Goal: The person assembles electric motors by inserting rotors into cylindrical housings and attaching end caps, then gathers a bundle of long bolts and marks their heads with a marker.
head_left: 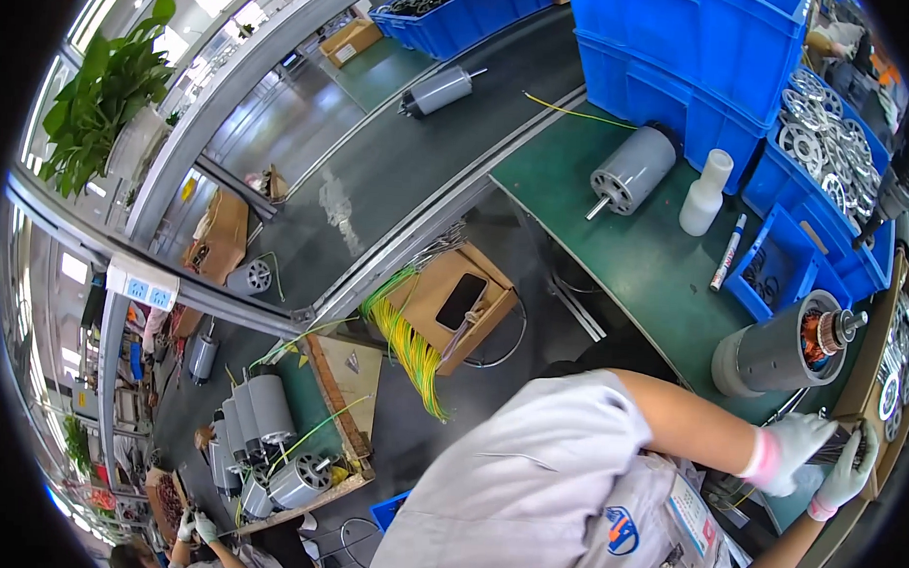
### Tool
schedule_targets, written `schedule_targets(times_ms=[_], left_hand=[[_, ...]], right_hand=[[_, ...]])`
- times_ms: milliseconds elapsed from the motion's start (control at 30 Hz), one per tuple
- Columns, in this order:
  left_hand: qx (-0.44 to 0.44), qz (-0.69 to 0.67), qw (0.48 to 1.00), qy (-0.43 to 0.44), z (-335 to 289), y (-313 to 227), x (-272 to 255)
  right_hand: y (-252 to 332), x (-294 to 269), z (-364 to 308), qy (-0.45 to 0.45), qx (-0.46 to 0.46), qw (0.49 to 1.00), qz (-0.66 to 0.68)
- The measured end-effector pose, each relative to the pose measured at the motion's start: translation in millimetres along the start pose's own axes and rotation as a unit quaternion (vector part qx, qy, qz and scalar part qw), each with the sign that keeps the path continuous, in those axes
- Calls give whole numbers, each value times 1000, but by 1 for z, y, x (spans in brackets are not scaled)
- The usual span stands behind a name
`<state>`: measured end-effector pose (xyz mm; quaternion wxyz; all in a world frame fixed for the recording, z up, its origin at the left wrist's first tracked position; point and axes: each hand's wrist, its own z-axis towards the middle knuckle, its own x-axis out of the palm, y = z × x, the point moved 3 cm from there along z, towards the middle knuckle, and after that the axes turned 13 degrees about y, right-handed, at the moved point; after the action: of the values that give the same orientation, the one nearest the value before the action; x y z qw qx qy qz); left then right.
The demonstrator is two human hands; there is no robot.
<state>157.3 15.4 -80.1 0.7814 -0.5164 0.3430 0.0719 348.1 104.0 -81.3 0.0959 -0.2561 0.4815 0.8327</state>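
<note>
Both my hands wear white gloves and meet at the lower right, beside a cardboard box. My left hand (793, 452) has its fingers drawn together, pointing toward the right one; anything in them is too small to make out. Curled fingers of my right hand (848, 472) close round a bundle of thin dark metal rods (831, 443); its exact kind is unclear. Just beyond them, a grey motor housing (762, 357) rests tilted on a round grey piece, with a copper-wound rotor (825, 333) and its shaft showing at the open end.
On the green bench (636, 260) are a grey motor (634, 172), a white bottle (705, 198), a marker (728, 254) and a small blue bin (776, 263). Blue crates (683, 62) stand behind. A conveyor (378, 171) runs at left; a co-worker's gloved hands (198, 525) show lower left.
</note>
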Motion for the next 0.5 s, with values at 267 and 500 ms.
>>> schedule_targets(times_ms=[267, 500], left_hand=[[-157, 222, 962, -35, -215, 29, -213], [-570, 239, 775, -129, -244, 130, -281]], right_hand=[[56, 24, 10, 5, -58, 997, -45], [93, 39, 19, -26, -56, 991, -121]])
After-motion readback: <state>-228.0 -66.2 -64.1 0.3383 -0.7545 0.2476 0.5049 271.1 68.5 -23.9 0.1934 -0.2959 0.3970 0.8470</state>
